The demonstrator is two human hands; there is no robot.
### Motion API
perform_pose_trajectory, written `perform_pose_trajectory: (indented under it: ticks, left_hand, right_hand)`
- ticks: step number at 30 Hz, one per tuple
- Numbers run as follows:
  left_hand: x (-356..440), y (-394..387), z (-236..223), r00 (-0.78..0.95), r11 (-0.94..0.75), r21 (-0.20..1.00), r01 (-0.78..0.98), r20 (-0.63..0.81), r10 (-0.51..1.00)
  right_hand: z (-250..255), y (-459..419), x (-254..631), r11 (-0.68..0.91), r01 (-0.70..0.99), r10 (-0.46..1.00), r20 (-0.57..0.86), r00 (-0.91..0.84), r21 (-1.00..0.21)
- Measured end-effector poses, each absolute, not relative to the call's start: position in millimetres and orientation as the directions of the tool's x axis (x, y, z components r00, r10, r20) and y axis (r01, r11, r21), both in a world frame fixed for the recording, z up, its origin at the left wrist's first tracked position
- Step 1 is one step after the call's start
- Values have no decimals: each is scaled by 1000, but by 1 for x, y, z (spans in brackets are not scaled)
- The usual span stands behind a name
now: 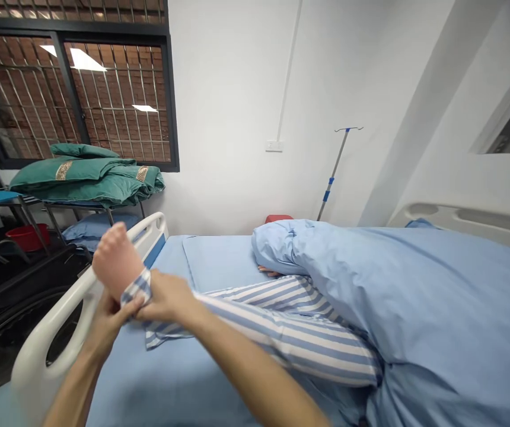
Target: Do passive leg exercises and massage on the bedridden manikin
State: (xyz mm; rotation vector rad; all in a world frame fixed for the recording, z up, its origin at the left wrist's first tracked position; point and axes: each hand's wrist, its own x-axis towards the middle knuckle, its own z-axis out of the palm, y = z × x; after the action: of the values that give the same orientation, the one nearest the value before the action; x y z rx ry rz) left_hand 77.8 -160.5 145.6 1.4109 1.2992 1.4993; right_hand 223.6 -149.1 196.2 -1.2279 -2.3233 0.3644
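Note:
A person lies on a hospital bed under a light blue blanket (383,290), with one bare foot (116,261) raised near the white bed rail (54,326). Blue-and-white striped pyjama trousers (290,338) cover the leg. My left hand (109,323) and my right hand (166,296) both pinch the trouser cuff (137,287) just below the ankle. My left hand is also close to the rail. The person's upper body is hidden beneath the blanket, and a few fingers (267,271) show at its edge.
Folded green blankets (86,181) lie on a cart at the back left, above a blue pillow (99,231). A red basin (28,237) and a black wheelchair wheel (19,320) are to the left. An IV pole (335,172) stands behind the bed.

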Motion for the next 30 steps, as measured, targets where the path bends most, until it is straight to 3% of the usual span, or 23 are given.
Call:
perform_pose_trajectory:
  ticks: [6, 9, 12, 21, 30]
  left_hand:
    - [146, -181, 281, -6, -560, 783, 271, 583, 812]
    - [169, -185, 308, 39, -624, 723, 295, 644, 764]
    - [168, -187, 306, 44, -617, 727, 301, 636, 771]
    - [93, -182, 212, -125, -309, 917, 251, 348, 929]
    - [16, -158, 10, -298, 50, 999, -16, -52, 953]
  right_hand:
    - [300, -181, 304, 631, 600, 770, 489, -410, -491]
    - [319, -188, 324, 657, 586, 738, 565, -370, -474]
    - [319, -188, 324, 671, 572, 727, 573, -379, -472]
    - [229, -162, 245, 622, 627, 783, 366, -504, -469]
    - [64, -138, 159, 541, 780, 838, 121, -533, -313]
